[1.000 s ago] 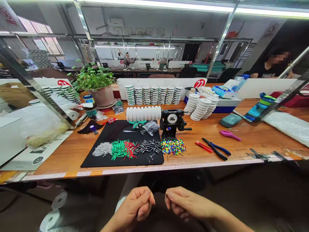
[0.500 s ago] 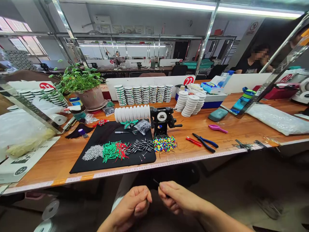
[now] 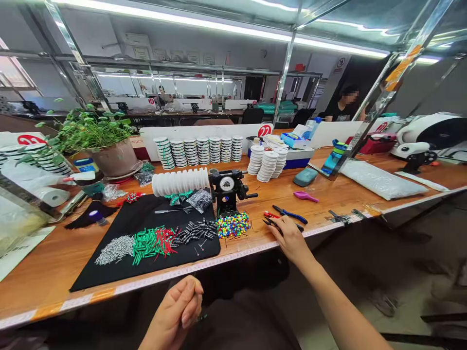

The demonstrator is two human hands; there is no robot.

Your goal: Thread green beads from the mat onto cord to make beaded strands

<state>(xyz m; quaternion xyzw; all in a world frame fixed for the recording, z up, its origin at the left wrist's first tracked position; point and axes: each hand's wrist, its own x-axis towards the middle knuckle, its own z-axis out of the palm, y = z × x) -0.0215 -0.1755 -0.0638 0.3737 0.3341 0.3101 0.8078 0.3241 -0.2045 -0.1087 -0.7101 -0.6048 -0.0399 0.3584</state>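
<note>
My right hand (image 3: 288, 240) reaches over the table's front edge and its fingers close on the blue-and-black-handled pliers (image 3: 286, 218). A small red-handled tool (image 3: 270, 214) lies just beyond them. My left hand (image 3: 177, 306) stays below the edge, fingers pinched together on a thin dark wire (image 3: 200, 318), which is barely visible. A black mat (image 3: 138, 253) holds rows of silver, green, red and black small tubes. Multicoloured pinheads (image 3: 233, 225) lie beside the mat.
A white ribbed spool (image 3: 180, 182) and a black hand-crank counter (image 3: 226, 187) stand at the mat's far edge. Stacks of white reels (image 3: 266, 165) and a potted plant (image 3: 109, 146) stand behind. A seated person (image 3: 343, 107) is farther back.
My right hand has moved away from my left hand, out over the table and onto the pliers. The view has swung to the right. My left hand stays pinched.
</note>
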